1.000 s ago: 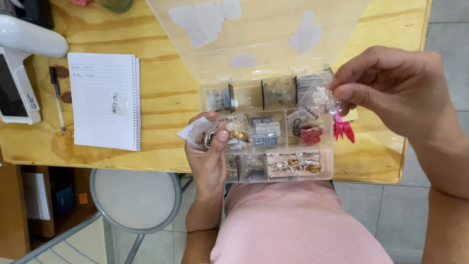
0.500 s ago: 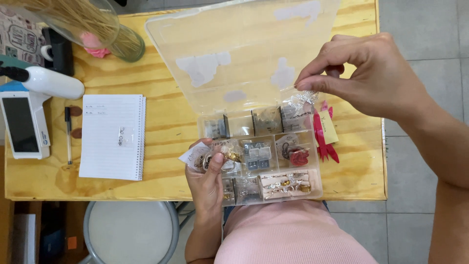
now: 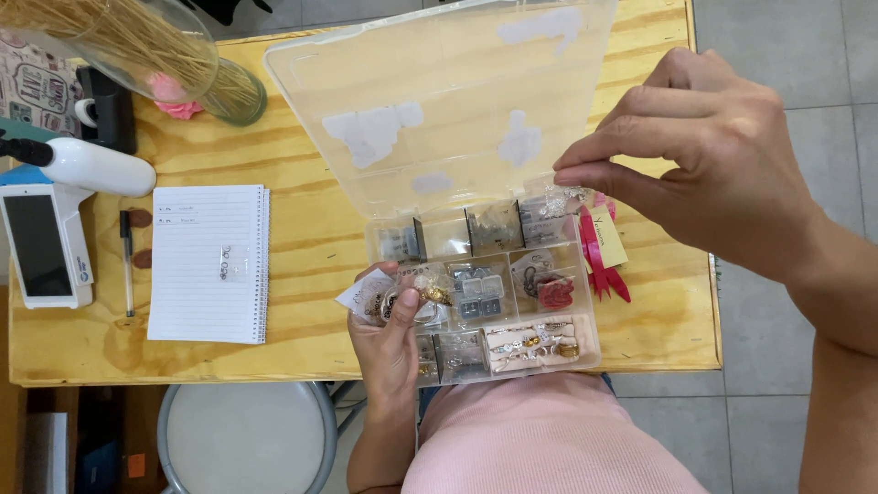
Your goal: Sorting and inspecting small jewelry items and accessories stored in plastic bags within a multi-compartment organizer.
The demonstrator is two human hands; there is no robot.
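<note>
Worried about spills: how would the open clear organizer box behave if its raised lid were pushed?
The organizer box probably tips easily: only the left hand props it at the table edge. Its thin clear lid likely flexes, and small pieces could scatter.

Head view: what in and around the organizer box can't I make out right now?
- Small item pinched by the right hand: too small and glinting to identify.
- Left compartments of the box: partly hidden by the left hand and the packets it holds.
- Contents of the little bags in the box: too small to tell.
- Red ribbons: partly behind the box's edge.
- Notepad writing: too small.
</note>
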